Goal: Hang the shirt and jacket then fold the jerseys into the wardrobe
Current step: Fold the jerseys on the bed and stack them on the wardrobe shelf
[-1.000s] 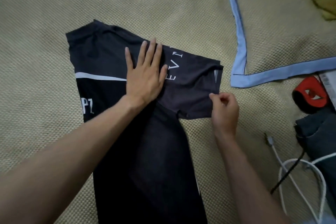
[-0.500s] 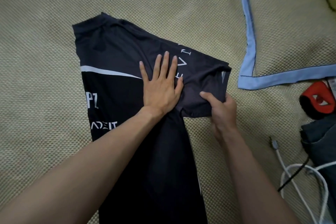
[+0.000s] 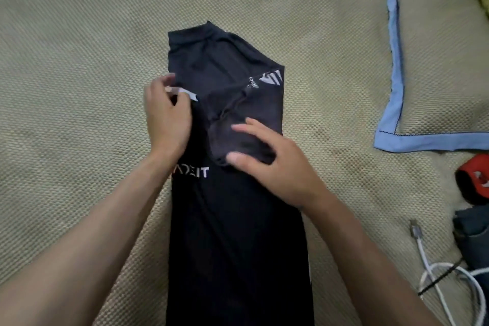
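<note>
Tan woven mat (image 3: 79,87); black jersey (image 3: 232,233) lying centre, narrowed lengthwise; left hand (image 3: 166,119) pinching its left edge to tuck; right hand (image 3: 275,164) open, fingers spread, pressing folded sleeve (image 3: 246,119) flat; blue-edged cloth (image 3: 397,61) far right.

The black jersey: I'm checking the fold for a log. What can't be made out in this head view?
- Black jersey: its hem is cut off by the bottom edge.
- Chest lettering: the left hand and wrist hide its start.
- Folded sleeve: its end lies under the right hand.
- Left fingertips: motion-blurred, grip unclear.
- White cable: runs off the frame's bottom right corner.
</note>
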Demonstrator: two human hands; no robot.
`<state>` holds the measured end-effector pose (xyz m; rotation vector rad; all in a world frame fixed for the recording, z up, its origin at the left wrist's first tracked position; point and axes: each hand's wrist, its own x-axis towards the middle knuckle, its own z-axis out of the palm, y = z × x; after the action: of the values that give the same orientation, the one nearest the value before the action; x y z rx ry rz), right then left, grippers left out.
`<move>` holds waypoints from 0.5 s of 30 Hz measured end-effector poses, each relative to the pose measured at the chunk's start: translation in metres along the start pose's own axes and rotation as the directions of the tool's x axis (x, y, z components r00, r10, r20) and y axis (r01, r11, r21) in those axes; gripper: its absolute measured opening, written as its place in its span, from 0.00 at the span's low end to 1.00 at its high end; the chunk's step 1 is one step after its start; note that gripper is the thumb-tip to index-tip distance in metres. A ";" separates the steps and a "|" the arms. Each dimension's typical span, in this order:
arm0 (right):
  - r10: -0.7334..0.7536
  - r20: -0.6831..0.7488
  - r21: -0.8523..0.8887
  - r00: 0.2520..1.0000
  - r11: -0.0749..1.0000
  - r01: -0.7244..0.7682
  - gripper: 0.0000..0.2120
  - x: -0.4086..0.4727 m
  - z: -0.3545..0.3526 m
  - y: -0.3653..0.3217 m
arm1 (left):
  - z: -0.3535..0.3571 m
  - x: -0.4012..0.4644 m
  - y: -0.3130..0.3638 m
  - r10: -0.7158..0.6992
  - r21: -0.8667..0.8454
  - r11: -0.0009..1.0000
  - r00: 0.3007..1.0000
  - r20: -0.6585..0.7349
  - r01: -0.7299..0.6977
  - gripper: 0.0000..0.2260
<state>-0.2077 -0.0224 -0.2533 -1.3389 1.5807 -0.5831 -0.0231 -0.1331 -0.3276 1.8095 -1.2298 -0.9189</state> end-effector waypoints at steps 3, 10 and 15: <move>0.204 -0.448 0.091 0.871 0.979 -0.183 0.09 0.024 -0.018 0.023 | -0.029 0.028 -0.029 -0.124 0.111 0.987 0.991 0.044 0.119 0.20; 0.502 -0.099 0.431 0.859 0.800 -0.418 0.13 0.121 -0.035 0.046 | 0.010 0.092 0.008 -0.261 -0.240 0.904 0.901 0.347 0.354 0.24; 0.365 -0.161 0.400 0.917 0.873 -0.278 0.17 0.165 -0.063 0.003 | -0.003 0.125 0.063 -0.189 -0.385 0.837 0.866 0.462 0.388 0.13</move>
<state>-0.2561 -0.1890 -0.2870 -0.7203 1.7316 -0.8016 -0.0108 -0.2676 -0.2895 1.4683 -0.8543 -1.6859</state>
